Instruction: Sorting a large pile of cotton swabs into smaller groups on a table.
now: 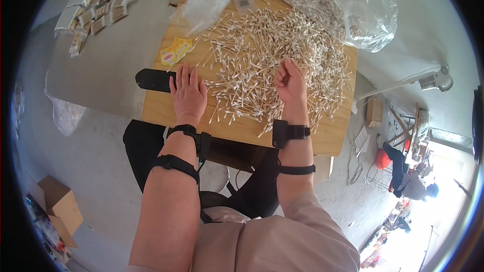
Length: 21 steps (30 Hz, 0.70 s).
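A wide heap of cotton swabs (pixel 252 65) with white tips and pale sticks covers much of the wooden table (pixel 327 143). My left hand (pixel 189 96) lies flat at the heap's left edge, its fingers stretched out and apart. Under or beside its fingers is the end of a long black flat object (pixel 154 80). Over the right part of the heap, my right hand (pixel 291 83) is curled closed; whatever is inside its fingers, if anything, is hidden. Yellow printed cards (pixel 176 51) rest just beyond my left fingertips.
Clear plastic bags (pixel 206 5) lie at the back left of the table. A large clear bag full of swabs (pixel 327 7) fills the far right. Several small swab packs (pixel 103 7) sit on a grey surface at far left. A lamp (pixel 436 79) stands at right.
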Motion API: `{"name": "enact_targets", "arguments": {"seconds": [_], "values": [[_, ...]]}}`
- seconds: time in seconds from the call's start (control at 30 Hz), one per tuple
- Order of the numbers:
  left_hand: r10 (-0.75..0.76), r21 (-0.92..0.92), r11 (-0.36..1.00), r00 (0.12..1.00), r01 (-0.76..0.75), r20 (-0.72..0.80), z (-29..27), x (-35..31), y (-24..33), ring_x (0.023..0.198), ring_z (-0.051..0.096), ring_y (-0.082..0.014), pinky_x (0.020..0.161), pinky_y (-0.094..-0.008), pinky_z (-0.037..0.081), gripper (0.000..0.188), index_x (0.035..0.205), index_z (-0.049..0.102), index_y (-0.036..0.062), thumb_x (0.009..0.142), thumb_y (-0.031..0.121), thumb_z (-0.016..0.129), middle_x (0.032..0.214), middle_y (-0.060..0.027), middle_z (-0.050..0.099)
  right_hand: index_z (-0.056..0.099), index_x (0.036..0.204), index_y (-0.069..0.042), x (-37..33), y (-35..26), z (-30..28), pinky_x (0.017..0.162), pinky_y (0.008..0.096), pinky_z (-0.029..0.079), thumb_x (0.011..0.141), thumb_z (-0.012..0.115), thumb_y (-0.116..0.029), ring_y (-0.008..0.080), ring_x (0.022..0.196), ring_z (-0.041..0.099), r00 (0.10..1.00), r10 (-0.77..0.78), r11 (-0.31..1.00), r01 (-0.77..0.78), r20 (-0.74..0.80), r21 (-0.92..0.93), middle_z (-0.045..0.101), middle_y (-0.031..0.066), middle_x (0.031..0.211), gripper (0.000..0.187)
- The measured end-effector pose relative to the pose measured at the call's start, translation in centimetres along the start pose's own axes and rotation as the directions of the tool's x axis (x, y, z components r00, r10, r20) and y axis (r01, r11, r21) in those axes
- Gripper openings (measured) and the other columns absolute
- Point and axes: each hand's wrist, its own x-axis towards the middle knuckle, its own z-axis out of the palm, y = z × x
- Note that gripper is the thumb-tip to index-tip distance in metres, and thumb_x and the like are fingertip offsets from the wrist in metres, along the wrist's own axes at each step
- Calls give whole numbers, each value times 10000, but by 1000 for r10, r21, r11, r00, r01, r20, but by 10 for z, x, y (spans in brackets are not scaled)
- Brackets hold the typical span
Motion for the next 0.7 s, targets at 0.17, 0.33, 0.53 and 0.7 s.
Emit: {"name": "enact_targets", "arguments": {"seconds": [0.17,0.33,0.53,0.7], "values": [[-5,7,1000,1000,5,3,-2,1,2,1384,295,-261,1138,-493,188,437,1330,476,92,948,307,460,1469,-93,366,629,931,-54,35,2,34,600,334,467,866,615,-294,227,624,565,930,-346,232,217,128,-948,585,52,668,249],[-6,17,1000,1000,6,23,-2,0,1,1385,294,-262,1136,-493,197,438,1327,478,93,945,308,467,1464,-99,372,674,948,-186,55,2,53,694,425,500,828,616,-226,313,806,649,948,-166,-465,169,273,-869,686,85,843,139],[-9,7,1000,1000,9,19,-2,0,1,1382,301,-261,1137,-490,199,436,1320,485,96,941,312,472,1460,-94,378,670,946,-162,71,1,46,699,428,505,854,595,-212,325,820,648,909,44,-595,357,414,-720,682,100,844,128],[-7,6,1000,1000,7,1,-2,-1,-2,1380,303,-261,1136,-493,199,436,1322,483,101,940,311,474,1459,-93,380,640,906,-85,55,-4,37,625,353,482,874,613,-155,234,700,617,946,-214,-161,212,244,-964,652,87,777,82]]}}
